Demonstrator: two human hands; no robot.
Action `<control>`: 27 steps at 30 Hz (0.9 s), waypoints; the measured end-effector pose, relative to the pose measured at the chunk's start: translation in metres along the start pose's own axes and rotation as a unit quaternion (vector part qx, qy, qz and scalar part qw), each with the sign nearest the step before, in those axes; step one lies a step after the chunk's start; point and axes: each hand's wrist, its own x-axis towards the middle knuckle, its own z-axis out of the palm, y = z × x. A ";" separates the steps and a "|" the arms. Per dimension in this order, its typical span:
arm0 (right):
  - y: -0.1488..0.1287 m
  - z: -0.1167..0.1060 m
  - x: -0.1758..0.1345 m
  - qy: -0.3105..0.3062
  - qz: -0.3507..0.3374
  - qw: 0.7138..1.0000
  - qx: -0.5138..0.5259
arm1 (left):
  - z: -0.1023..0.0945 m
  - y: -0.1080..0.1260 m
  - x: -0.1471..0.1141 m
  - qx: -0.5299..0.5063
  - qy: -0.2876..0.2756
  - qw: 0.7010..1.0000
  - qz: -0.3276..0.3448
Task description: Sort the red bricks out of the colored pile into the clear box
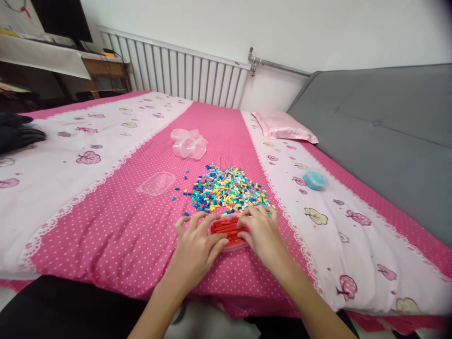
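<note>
Two hands, left hand (197,245) and right hand (259,230), fingers spread flat on box (228,230); light, slippery plastic, best gripped at rims; beads (226,188) at twelve o'clock.

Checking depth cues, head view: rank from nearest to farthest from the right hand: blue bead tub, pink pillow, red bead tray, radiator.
1. red bead tray, under the right hand fingertips.
2. blue bead tub, to its right on the white strip.
3. pink pillow, farther back by the sofa.
4. radiator, against the far wall.

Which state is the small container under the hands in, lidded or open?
Open. The small container shows bare red beads between the left hand and right hand; a clear lid lies apart on the bedspread.
</note>
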 end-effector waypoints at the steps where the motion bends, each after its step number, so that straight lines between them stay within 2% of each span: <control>1: 0.002 -0.001 0.000 0.004 0.004 1.000 0.007 | 0.000 0.000 0.000 0.000 0.000 1.000 -0.002; 6: 0.023 -0.011 -0.006 0.031 0.041 0.998 0.031 | -0.001 0.000 -0.001 -0.010 0.002 1.000 -0.004; 9: 0.030 -0.015 -0.008 0.025 0.039 0.998 0.040 | -0.003 0.001 0.001 -0.016 0.005 1.000 -0.011; 12: 0.022 -0.012 -0.006 0.002 0.020 0.999 0.044 | -0.007 0.001 0.008 -0.005 0.002 1.000 -0.029; 15: 0.008 -0.005 0.001 -0.024 0.006 0.999 0.035 | -0.014 0.001 0.021 0.036 -0.042 0.998 -0.041; 20: -0.005 -0.002 0.010 -0.046 -0.009 0.999 0.015 | -0.023 0.013 0.048 0.079 -0.094 0.992 -0.011; 27: -0.005 -0.008 0.011 -0.065 -0.016 0.998 0.010 | -0.016 0.029 0.061 0.131 -0.127 0.983 0.010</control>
